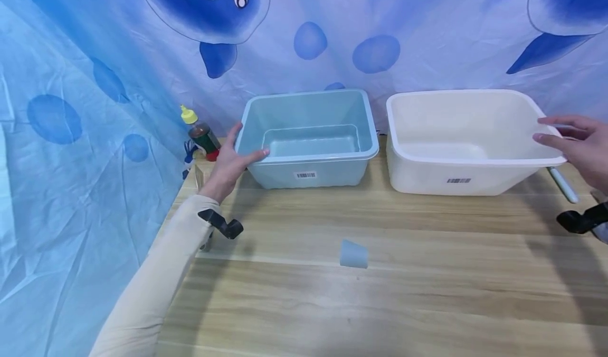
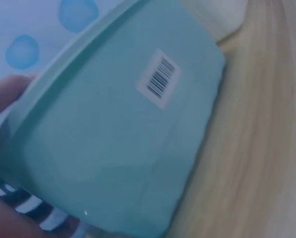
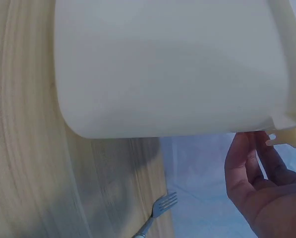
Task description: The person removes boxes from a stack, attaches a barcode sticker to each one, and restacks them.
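Head view shows the left hand [image 1: 228,161] with its grip closed on the front left corner of the blue tub [image 1: 309,135], thumb hooked over the rim, fingers on the outer wall. That tub stands at the back of the wooden surface [image 1: 380,304], just beside the white tub [image 1: 465,140]. At the white tub's right rim the right hand [image 1: 577,143] has a wide grip, its straight fingers touching the edge. A small blue cup [image 1: 354,254] lies on its side nearer the person. A sauce bottle [image 1: 201,133] stands left of the blue tub; a fork [image 3: 157,210] lies beside the white one.
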Available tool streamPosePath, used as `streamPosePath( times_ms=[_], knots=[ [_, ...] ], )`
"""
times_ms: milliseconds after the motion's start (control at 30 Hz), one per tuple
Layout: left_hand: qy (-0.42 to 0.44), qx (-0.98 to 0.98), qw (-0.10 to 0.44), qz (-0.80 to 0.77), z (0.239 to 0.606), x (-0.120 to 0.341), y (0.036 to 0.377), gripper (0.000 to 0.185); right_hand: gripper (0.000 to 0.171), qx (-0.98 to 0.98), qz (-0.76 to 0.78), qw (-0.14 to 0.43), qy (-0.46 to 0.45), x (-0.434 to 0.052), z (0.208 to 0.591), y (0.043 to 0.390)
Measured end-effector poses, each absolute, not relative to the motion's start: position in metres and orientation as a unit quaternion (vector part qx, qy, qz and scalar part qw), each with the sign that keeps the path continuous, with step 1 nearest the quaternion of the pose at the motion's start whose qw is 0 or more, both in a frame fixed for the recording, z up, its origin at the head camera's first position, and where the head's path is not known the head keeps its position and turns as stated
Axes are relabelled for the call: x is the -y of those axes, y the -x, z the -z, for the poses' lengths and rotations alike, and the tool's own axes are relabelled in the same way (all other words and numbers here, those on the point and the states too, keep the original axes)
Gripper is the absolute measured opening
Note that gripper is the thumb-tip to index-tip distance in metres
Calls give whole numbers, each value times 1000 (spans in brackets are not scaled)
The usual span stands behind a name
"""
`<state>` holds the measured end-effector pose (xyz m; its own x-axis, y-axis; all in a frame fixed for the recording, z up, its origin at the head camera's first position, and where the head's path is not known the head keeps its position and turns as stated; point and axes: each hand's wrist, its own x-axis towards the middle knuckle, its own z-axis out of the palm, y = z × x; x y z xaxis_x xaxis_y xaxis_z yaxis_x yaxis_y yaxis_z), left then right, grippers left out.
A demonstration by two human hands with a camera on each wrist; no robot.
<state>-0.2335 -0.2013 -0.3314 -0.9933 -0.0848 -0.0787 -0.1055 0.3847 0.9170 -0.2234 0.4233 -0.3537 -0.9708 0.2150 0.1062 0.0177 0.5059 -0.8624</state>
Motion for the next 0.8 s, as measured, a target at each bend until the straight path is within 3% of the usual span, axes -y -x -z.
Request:
streamPosePath(
  times_ms=[200,367,600,800],
  knots=[
    [45,-847,-5,-530,340,210,233,100,33,840,-531,103,47,-425,358,234],
    [23,-843,-12,-537,345,214,234,100,34,737,-670,90,4,-430,360,239],
    [0,-843,-22,-538,348,208,240,97,43,574,-807,121,-67,-435,369,245],
    [7,-851,-15,-524,350,209,240,97,39,503,-853,120,-77,-430,369,244]
  ],
)
